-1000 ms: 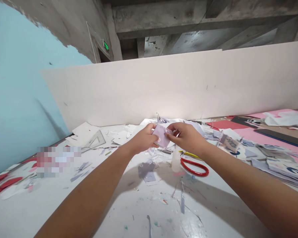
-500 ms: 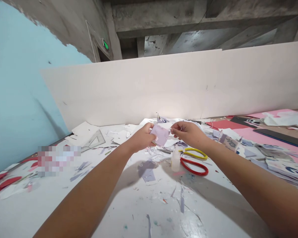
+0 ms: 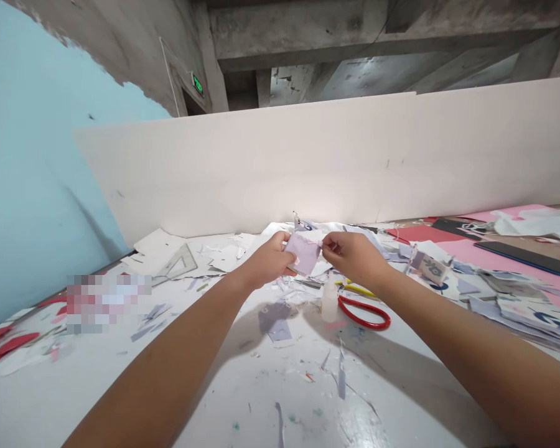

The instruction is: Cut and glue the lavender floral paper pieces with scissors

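Note:
A small lilac piece of paper or card (image 3: 304, 254) with whitish, ragged marks along its top edge is up above the table. My left hand (image 3: 269, 256) grips it from the left, thumb on its front face. At its upper right corner, my right hand (image 3: 350, 254) is closed in a pinch. Whatever sits between those fingertips is too small to make out. Below the hands stands a translucent white glue bottle (image 3: 329, 300). Beside the bottle lie scissors with red and yellow handles (image 3: 364, 313), partly behind my right forearm.
Paper scraps cover much of the white table (image 3: 242, 398). A clear set square (image 3: 180, 262) lies at left. On the right are a dark phone (image 3: 527, 257), pink sheets (image 3: 471, 258) and stacked printed pieces (image 3: 536, 317). A white panel (image 3: 280, 168) stands behind.
My right hand has dropped slightly and turned at the lilac piece's corner, and its forearm now covers more of the yellow handle. My left hand keeps its hold.

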The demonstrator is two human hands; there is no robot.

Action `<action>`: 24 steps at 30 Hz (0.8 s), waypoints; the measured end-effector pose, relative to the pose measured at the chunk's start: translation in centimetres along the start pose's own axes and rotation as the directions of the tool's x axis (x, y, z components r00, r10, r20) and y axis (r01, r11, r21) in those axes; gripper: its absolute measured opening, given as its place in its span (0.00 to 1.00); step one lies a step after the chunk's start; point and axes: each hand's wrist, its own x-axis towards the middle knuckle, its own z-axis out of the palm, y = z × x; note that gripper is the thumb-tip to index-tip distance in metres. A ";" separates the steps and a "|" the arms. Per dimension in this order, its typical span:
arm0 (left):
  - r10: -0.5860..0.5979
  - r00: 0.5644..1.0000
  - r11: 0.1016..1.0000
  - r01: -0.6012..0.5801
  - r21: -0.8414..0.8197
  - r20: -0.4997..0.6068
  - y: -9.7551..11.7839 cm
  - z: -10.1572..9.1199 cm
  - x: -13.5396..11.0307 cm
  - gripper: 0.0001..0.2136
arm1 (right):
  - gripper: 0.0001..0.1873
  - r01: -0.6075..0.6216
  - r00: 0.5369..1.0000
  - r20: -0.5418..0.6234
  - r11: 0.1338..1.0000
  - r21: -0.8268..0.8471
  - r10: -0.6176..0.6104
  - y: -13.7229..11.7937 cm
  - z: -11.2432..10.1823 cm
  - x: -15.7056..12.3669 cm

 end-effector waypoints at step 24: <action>0.055 0.997 0.991 -0.062 0.122 0.060 -2.1 -0.9 0.9 0.14 | 0.10 -0.098 0.987 0.142 0.984 0.149 0.077 3.7 0.6 1.0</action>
